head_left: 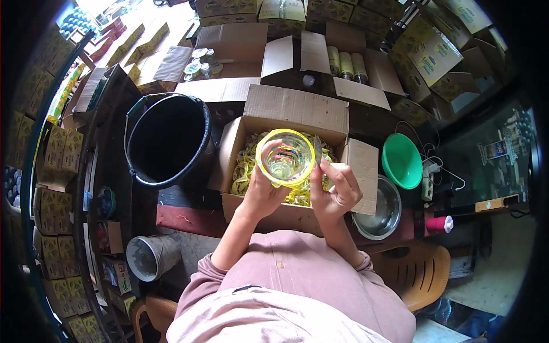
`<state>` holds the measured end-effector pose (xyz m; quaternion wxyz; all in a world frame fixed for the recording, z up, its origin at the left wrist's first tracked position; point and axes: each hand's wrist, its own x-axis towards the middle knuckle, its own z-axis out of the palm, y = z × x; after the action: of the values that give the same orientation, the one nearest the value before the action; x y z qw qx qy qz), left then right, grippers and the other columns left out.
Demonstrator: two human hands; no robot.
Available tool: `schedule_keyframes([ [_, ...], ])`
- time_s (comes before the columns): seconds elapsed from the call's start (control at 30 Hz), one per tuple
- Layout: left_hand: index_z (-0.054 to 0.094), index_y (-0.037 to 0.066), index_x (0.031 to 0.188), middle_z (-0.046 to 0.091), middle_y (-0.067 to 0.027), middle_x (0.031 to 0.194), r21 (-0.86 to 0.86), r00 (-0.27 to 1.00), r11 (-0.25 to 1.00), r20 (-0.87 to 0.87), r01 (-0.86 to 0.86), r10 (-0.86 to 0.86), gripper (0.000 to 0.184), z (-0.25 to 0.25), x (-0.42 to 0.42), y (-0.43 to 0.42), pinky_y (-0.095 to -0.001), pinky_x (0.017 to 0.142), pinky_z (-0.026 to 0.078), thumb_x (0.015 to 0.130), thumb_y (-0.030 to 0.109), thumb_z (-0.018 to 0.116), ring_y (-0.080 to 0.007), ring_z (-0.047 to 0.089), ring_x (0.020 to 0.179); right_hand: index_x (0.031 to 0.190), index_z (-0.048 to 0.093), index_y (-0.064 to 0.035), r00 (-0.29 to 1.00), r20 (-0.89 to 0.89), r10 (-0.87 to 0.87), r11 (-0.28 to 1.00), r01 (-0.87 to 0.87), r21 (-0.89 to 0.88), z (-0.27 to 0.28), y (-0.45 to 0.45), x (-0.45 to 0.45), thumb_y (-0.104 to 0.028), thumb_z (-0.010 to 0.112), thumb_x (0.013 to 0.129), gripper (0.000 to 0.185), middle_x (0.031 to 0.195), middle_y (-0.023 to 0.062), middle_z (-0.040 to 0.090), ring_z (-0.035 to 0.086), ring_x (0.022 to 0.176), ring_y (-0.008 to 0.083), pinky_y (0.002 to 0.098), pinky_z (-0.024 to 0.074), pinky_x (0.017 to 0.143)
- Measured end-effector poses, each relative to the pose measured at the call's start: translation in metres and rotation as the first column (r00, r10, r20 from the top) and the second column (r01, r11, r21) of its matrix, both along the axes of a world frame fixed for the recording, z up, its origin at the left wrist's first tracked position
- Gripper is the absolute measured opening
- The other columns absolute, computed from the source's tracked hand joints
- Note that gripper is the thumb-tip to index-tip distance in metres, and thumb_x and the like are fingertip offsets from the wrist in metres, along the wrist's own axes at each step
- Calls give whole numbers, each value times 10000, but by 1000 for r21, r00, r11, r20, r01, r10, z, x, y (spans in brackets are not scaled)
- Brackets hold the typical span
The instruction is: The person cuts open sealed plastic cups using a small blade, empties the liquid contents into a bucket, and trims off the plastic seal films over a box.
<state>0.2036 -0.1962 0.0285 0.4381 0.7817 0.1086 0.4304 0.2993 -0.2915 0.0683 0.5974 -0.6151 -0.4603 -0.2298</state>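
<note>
My left hand (264, 191) is wrapped round a clear jar (281, 163) with a bright yellow band at its rim. The jar's mouth is tilted up towards me. Pinched in my right hand (338, 193) is a thin, flat, dark strip that looks like a blade (318, 150), held upright against or very close to the right side of the rim. Beneath both hands stands an open cardboard box (294, 108) full of crumpled yellow and clear scraps (245, 166).
A black bucket (136, 146) stands left of the box. To the right are a green bowl (402, 161), a metal bowl (382, 214) and a pink thread spool (437, 224). Behind, open cartons hold jars (201, 64) and yellowish cylinders (346, 64). A grey bucket (150, 257) sits lower left.
</note>
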Motion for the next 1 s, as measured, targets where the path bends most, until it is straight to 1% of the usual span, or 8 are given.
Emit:
schedule_keyframes([
  [0.17,309,10,1254,429,-154,1199,-18,999,999,-13,51,-52,670,1,-1,2,-346,863,424,692,59,672,-261,529,996,883,665,-24,1000,27,0,1000,0,-1,1,1,4,67,693,650,251,683,58,591,565,570,131,239,456,529],
  [0.23,309,7,1251,435,-153,1189,-14,998,998,-27,65,-65,666,1,-2,4,-342,860,426,692,57,667,-256,536,986,884,667,-25,999,7,31,999,-31,-6,2,0,7,66,693,647,255,677,55,585,561,565,132,242,453,523],
  [0.37,323,0,1238,445,-149,1172,-41,995,996,-50,83,-85,645,6,-4,4,-340,857,428,689,51,657,-255,540,981,878,671,-32,999,30,12,999,-11,-37,3,0,8,66,693,641,258,668,48,576,556,561,132,243,451,519],
  [0.47,339,-4,1225,450,-143,1165,10,993,995,-63,102,-101,625,7,-5,5,-340,859,427,687,46,652,-252,543,972,878,673,-37,999,37,22,998,-20,-60,2,0,11,70,693,634,267,665,45,575,557,561,130,241,450,517],
  [0.67,342,-4,1224,410,-142,1196,-52,989,989,-44,139,-141,612,10,-5,3,-334,887,407,686,28,631,-241,508,1025,897,676,-44,997,-50,61,997,-63,-33,2,-2,14,76,694,637,287,681,50,597,566,568,119,228,448,518],
  [0.77,331,-1,1233,390,-137,1211,-213,983,959,17,185,-185,613,5,-2,0,-328,901,396,687,10,609,-229,492,1047,907,675,-47,997,-56,45,999,-46,-15,1,-4,9,66,697,650,282,689,50,604,571,568,119,224,449,520],
  [0.87,323,-1,1239,389,-128,1211,-251,979,947,61,202,-193,613,3,-1,0,-324,906,393,687,-3,588,-220,495,1040,912,674,-48,999,-40,20,1000,-21,-20,-2,-6,6,57,701,660,274,699,48,606,574,569,122,231,455,523],
  [1.0,325,-1,1241,404,-131,1197,-248,977,946,32,210,-209,619,7,-2,1,-322,905,392,677,-7,579,-219,492,1044,912,673,-46,1000,5,-4,999,4,-39,-2,-8,5,59,702,657,277,709,46,607,572,570,122,242,462,525],
])
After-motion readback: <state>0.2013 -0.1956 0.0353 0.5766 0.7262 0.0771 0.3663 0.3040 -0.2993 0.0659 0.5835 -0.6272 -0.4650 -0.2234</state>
